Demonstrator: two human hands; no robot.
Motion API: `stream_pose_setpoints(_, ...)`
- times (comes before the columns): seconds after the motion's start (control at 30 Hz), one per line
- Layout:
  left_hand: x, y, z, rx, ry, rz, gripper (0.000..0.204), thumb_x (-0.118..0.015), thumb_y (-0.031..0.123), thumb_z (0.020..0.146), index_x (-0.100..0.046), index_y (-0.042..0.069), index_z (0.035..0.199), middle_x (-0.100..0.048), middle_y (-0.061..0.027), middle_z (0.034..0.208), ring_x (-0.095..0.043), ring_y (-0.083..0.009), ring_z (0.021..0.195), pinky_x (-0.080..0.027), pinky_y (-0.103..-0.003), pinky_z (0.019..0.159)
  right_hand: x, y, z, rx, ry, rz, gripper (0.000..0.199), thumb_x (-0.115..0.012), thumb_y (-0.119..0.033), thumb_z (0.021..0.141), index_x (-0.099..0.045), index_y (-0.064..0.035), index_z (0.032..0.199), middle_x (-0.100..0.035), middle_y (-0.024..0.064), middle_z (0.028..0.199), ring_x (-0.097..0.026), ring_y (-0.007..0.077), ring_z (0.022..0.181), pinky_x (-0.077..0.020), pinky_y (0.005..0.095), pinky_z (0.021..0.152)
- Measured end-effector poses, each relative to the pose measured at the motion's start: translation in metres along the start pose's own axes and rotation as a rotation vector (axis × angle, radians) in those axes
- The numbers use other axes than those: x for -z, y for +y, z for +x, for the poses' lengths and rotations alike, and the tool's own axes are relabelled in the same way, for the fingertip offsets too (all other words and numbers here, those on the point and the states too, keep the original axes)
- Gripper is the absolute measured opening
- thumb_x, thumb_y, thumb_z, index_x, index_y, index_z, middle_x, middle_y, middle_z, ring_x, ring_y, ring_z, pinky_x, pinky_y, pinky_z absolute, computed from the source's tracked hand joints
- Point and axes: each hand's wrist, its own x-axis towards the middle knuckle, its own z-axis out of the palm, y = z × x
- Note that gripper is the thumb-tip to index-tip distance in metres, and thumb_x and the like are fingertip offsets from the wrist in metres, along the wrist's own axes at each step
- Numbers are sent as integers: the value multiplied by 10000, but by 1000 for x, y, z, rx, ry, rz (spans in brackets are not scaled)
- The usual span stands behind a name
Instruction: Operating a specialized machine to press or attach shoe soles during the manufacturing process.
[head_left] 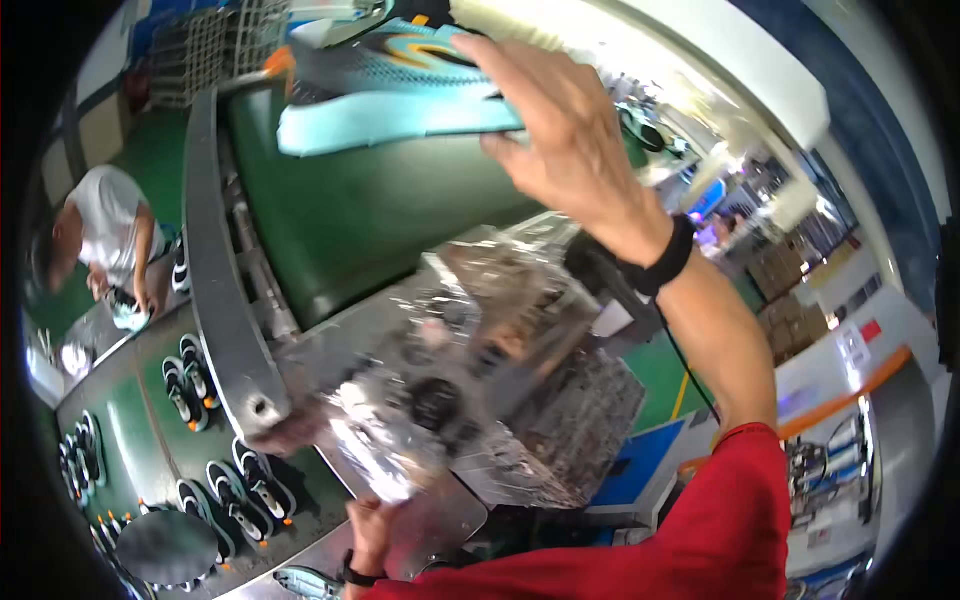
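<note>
My right hand (570, 130) is stretched far forward and closed round one end of a sneaker (400, 115). That shoe has a thick pale-teal sole, a dark upper and an orange-yellow curved mark; it is held above a green conveyor belt (360, 220). Low in the view is my left hand (368, 525), by the near end of a crumpled, shiny foil covering (385, 440). Its fingers are blurred, and whether they grip anything is not visible. The foil wraps part of a machine (540, 400) standing between my two arms.
A grey metal rail (225, 290) edges the conveyor. Left of it, a second green belt (130, 400) carries several dark sneakers (238, 500). Across that belt, a person in a white shirt (115, 220) handles a shoe. Wire racks (195, 55) stand behind; cartons (785, 290) are at the right.
</note>
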Motion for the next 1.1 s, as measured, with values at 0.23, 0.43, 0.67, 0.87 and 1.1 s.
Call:
stream_pose_setpoints(0.23,-183,92,-45,166,-1151,-516,850,-383,703,892,-373,56,1444,-362,-257,1467,-437,-495,1267,-336,-582,1075,194,-54,-145,-180,37,-55,694,-642,78,691,-493,-90,1348,-618,63,1191,-599,210,1044,-359,484,1005)
stream_pose_setpoints(0.43,-314,61,-120,663,-1435,-421,726,-539,494,916,-368,1,1420,-495,-256,1320,-555,-412,1061,-468,-526,901,359,-148,-283,-433,-207,-328,493,-671,-149,789,-564,-130,1270,-563,31,1222,-536,212,1176,-288,558,1110)
stream_pose_setpoints(0.67,-413,-67,-244,663,-1394,-232,567,-569,271,931,-400,-19,1389,-551,-150,1291,-582,-259,1127,-479,-383,952,529,-316,-399,-1809,722,795,912,-824,-175,731,-294,-57,1464,-429,165,1431,-475,252,1285,-405,361,1047)
stream_pose_setpoints(0.87,-466,-185,-377,-136,-1710,558,638,-628,250,916,-359,-9,1434,-597,-109,1192,-568,-159,1033,-466,-293,890,595,-427,-481,-2158,942,-262,644,-796,-122,706,-519,-2,1275,-624,41,1090,-580,126,986,-484,266,877)
stream_pose_setpoints(1.1,-546,-364,-501,154,-1969,581,591,-664,346,898,-513,-56,1303,-622,-191,1200,-609,-180,1017,-501,-300,819,710,-556,-539,-2044,1141,-931,610,-766,-79,666,-558,18,1231,-622,76,1087,-603,159,943,-482,293,888)
